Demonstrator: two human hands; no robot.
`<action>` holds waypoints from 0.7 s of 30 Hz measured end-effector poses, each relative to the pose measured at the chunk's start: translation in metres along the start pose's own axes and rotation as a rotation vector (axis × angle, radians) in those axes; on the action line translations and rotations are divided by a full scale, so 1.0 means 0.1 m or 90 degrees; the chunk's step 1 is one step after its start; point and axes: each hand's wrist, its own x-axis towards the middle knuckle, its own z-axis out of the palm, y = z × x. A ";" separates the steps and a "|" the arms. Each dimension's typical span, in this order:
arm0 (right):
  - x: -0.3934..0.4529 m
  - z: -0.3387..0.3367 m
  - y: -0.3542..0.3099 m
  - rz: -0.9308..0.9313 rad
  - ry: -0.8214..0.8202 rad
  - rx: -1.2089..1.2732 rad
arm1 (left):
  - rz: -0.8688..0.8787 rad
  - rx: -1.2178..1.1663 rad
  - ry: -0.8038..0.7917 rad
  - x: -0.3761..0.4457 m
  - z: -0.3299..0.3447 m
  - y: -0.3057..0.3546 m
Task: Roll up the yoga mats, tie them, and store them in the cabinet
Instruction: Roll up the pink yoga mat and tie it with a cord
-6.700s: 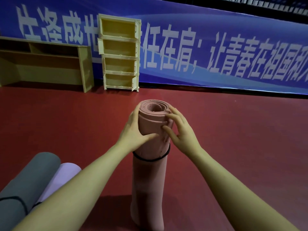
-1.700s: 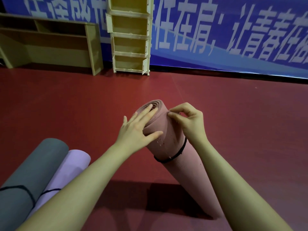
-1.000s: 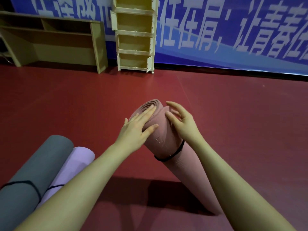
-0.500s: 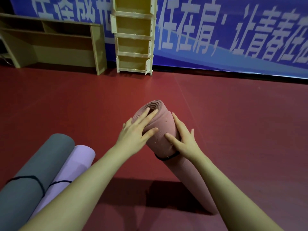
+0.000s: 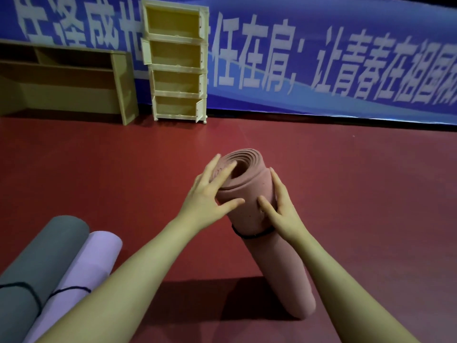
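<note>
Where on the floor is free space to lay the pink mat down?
Free floor lies right of the pink mat, up to the banner, and ahead toward the cabinet. The near left is crowded: the grey mat and lilac mat lie there.

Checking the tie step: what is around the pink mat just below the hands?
A black band circles the pink mat below the left hand and right hand. Its front arc shows; the right wrist covers its right side, and the far side is hidden behind the roll.

The red floor (image 5: 99,169) bears the pink mat (image 5: 272,256), grey mat (image 5: 29,268), lilac mat (image 5: 81,273) and cabinet (image 5: 176,65).
</note>
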 end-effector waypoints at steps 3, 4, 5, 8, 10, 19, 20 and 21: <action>-0.08 -0.27 0.13 0.027 0.003 0.001 | -0.158 -0.212 0.012 0.07 0.27 0.12; -0.08 -0.33 0.16 0.029 0.002 -0.003 | -0.172 -0.258 0.019 0.07 0.38 0.15; -0.07 -0.37 0.18 0.030 0.004 -0.009 | -0.173 -0.286 0.029 0.08 0.47 0.18; 0.05 -0.41 0.23 0.029 0.020 -0.020 | -0.157 -0.274 0.063 0.19 0.59 0.20; 0.18 -0.39 0.27 0.029 0.039 -0.025 | -0.149 -0.265 0.090 0.36 0.61 0.17; 0.82 0.26 0.35 -0.026 -0.047 -0.093 | -0.088 -0.048 0.146 0.60 0.19 -0.72; 0.82 0.40 0.35 -0.036 -0.071 -0.088 | -0.090 -0.024 0.144 0.52 0.13 -0.83; 0.83 0.54 0.35 -0.041 -0.089 -0.078 | -0.098 -0.006 0.143 0.44 0.06 -0.94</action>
